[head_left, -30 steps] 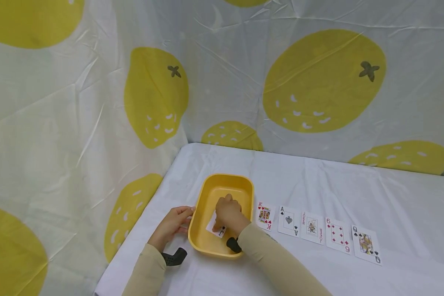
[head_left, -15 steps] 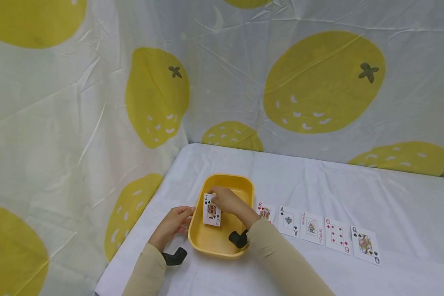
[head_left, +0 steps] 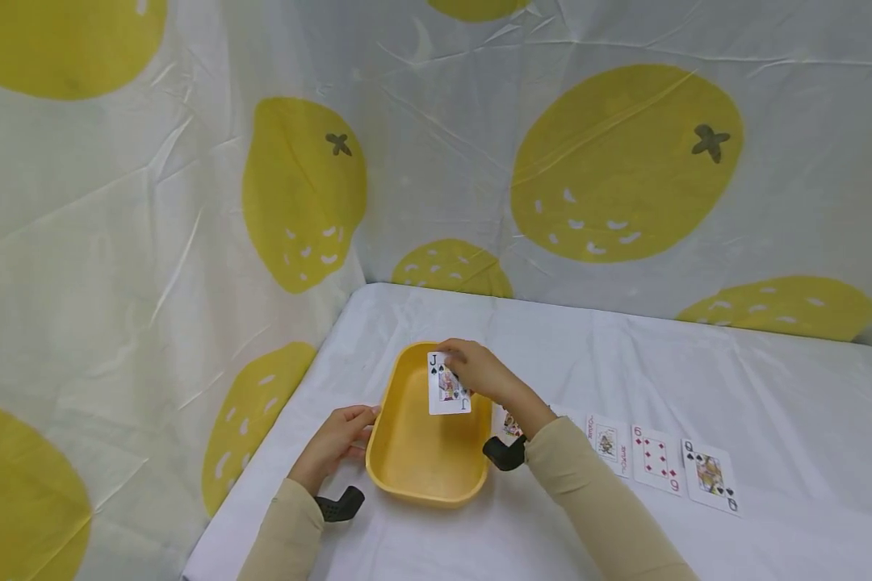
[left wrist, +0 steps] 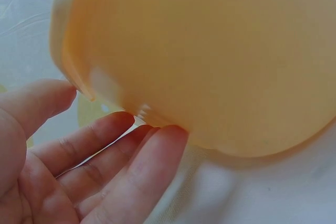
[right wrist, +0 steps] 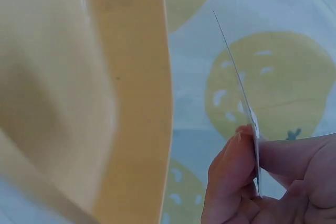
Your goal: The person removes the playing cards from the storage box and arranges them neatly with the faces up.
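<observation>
My right hand (head_left: 483, 373) pinches a jack of spades playing card (head_left: 445, 397) between thumb and fingers. The card is raised above the far right part of a yellow tray (head_left: 425, 460), its face toward the head camera. Seen in the right wrist view, the card (right wrist: 237, 69) stands edge-on, apart from the tray wall (right wrist: 139, 98). My left hand (head_left: 337, 442) is at the tray's left side. In the left wrist view its fingertips (left wrist: 170, 135) touch the outer wall, and the thumb tip lies at the rim, fingers fairly straight.
Right of the tray, a row of face-up cards lies on the white cloth: a partly covered king (head_left: 510, 423), a joker (head_left: 608, 445), a six of diamonds (head_left: 656, 458) and a queen of spades (head_left: 710, 476). My right forearm hides another card. Lemon-print curtains (head_left: 443, 161) hang behind and left.
My right hand has picked the jack of spades up from the tray floor, lifted it and carried it to the right. The left hand stays at the tray's side.
</observation>
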`<control>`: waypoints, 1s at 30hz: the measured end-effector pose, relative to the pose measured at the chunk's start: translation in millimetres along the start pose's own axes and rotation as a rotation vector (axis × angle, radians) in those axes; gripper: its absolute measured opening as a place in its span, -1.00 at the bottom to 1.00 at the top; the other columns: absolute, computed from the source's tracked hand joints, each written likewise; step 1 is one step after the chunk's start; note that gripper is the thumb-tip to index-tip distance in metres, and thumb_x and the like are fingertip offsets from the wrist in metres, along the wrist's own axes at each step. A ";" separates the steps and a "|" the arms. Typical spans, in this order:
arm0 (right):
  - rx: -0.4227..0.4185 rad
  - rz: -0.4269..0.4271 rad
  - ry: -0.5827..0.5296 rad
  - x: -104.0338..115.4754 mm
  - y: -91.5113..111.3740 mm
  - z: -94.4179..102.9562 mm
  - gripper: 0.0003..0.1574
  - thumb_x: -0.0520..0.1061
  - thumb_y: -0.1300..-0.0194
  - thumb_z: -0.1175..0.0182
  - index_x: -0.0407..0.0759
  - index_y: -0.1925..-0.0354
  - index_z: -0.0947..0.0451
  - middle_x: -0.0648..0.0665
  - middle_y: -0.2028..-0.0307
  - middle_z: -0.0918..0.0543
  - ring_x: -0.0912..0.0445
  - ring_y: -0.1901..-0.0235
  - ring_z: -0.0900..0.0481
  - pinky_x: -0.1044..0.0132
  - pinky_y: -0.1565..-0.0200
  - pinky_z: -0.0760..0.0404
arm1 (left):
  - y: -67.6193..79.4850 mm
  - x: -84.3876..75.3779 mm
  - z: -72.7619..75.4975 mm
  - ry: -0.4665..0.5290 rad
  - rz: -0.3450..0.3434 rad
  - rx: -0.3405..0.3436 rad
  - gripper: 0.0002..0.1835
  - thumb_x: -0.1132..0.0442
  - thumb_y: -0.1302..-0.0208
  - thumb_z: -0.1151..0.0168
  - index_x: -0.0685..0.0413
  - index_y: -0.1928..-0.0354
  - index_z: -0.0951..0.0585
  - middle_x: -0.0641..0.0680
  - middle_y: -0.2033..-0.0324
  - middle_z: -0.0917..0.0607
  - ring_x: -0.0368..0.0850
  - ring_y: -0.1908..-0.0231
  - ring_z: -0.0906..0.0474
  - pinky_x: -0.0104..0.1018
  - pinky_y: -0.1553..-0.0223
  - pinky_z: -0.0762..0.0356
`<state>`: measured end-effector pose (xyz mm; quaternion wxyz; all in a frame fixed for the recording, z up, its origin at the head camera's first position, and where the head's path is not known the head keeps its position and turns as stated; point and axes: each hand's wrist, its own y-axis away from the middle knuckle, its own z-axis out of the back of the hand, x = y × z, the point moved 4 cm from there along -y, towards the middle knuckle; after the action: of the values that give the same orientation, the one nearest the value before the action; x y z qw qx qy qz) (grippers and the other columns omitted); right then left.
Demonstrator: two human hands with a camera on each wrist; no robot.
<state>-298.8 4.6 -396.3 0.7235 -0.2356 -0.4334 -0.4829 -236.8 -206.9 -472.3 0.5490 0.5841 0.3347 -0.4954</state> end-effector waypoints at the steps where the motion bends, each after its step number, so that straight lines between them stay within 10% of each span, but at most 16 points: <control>1: -0.014 -0.001 0.002 -1.8 1.0 4.8 -0.69 -0.18 -0.23 0.13 -0.03 0.05 -0.36 -0.09 0.41 -0.47 0.12 0.64 -0.41 0.34 0.64 -0.44 | 1.4 -1.8 -0.2 -0.001 -0.001 0.001 -0.60 0.01 -0.09 -0.02 0.24 0.22 -0.49 0.07 0.39 -0.59 -0.12 0.46 -0.53 -0.35 0.59 -0.48; 12: -0.106 0.016 0.106 -54.9 33.5 78.5 -0.68 -0.14 -0.24 0.14 -0.11 0.04 -0.34 -0.18 0.06 -0.38 -0.03 0.16 -0.32 0.10 0.19 -0.36 | -3.6 1.5 1.0 -0.001 0.012 -0.007 -0.55 -0.01 -0.08 -0.03 0.26 0.17 -0.47 0.12 0.33 -0.57 -0.09 0.44 -0.53 -0.34 0.57 -0.48; 20: -0.184 -0.086 0.225 -108.1 90.5 136.9 -0.61 -0.08 -0.25 0.16 -0.17 -0.02 -0.27 -0.33 0.03 -0.32 -0.14 0.14 -0.28 0.07 0.29 -0.36 | -12.8 14.8 6.0 -0.014 0.004 -0.010 -0.50 -0.10 -0.01 -0.05 0.19 0.18 -0.49 0.10 0.33 -0.58 -0.07 0.43 -0.53 -0.31 0.56 -0.50; 30: -0.248 -0.267 0.311 -176.1 180.3 193.1 -0.40 0.11 -0.23 0.23 -0.30 -0.07 -0.16 -0.48 0.08 -0.25 -0.21 0.24 -0.29 0.12 0.44 -0.37 | 7.9 -6.6 -3.5 -0.009 0.018 0.007 -0.54 0.02 -0.11 0.00 0.29 0.12 -0.44 0.17 0.26 -0.55 -0.07 0.42 -0.52 -0.36 0.57 -0.48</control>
<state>-241.0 314.5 -433.7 0.6769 -0.1860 -0.2812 -0.6543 -230.5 -203.8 -464.0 0.5529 0.5867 0.3255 -0.4941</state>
